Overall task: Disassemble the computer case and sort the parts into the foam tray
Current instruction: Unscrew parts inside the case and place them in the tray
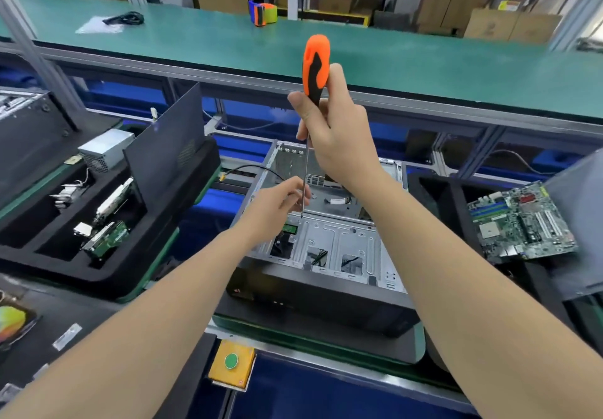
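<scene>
An open grey computer case (339,249) lies in front of me on a green-edged pallet. My right hand (336,138) grips the orange and black handle of a long screwdriver (315,66), held upright. Its thin shaft runs down to a tip at the case's inner metal frame. My left hand (277,203) is beside the lower shaft, fingers curled close to it near the tip. A black foam tray (107,275) on the left holds a power supply (106,149), cards and a drive board (106,239).
A dark side panel (166,147) stands upright in the left tray. A motherboard (522,222) lies in a foam tray at the right. A yellow box with a green button (231,361) sits at the bench's front edge. A green conveyor (391,59) runs behind.
</scene>
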### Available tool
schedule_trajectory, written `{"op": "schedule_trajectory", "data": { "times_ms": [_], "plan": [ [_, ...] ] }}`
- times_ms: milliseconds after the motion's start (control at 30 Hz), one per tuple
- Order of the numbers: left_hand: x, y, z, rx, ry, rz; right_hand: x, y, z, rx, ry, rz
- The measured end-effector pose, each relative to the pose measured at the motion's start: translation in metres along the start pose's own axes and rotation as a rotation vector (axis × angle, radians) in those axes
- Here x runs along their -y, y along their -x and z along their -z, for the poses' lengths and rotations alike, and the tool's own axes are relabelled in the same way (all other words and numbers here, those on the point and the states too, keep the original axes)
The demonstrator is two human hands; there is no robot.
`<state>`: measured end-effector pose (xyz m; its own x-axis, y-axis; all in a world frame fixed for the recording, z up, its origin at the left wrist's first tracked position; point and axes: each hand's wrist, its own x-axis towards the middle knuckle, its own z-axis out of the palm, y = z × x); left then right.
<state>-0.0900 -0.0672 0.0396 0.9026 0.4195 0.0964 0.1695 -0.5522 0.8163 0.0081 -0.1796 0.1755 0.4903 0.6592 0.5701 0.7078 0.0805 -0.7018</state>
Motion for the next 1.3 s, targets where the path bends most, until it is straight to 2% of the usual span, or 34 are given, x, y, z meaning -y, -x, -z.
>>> {"op": "schedule_trajectory", "data": {
  "times_ms": [333, 700, 1100, 1300],
  "plan": [
    [0.022, -0.012, 0.018, 0.17, 0.026, -0.108, 0.002, -0.015, -0.019, -0.057, 0.035, 0.001],
    [0.031, -0.018, 0.017, 0.194, 0.01, -0.149, 0.001, -0.015, -0.023, -0.105, 0.082, -0.016],
    [0.032, -0.018, 0.015, 0.171, 0.025, -0.139, 0.007, -0.016, -0.016, -0.052, 0.111, -0.078],
    [0.022, -0.018, 0.015, 0.166, 0.192, -0.117, 0.013, -0.023, -0.014, -0.084, 0.177, -0.112]
  ]
}}
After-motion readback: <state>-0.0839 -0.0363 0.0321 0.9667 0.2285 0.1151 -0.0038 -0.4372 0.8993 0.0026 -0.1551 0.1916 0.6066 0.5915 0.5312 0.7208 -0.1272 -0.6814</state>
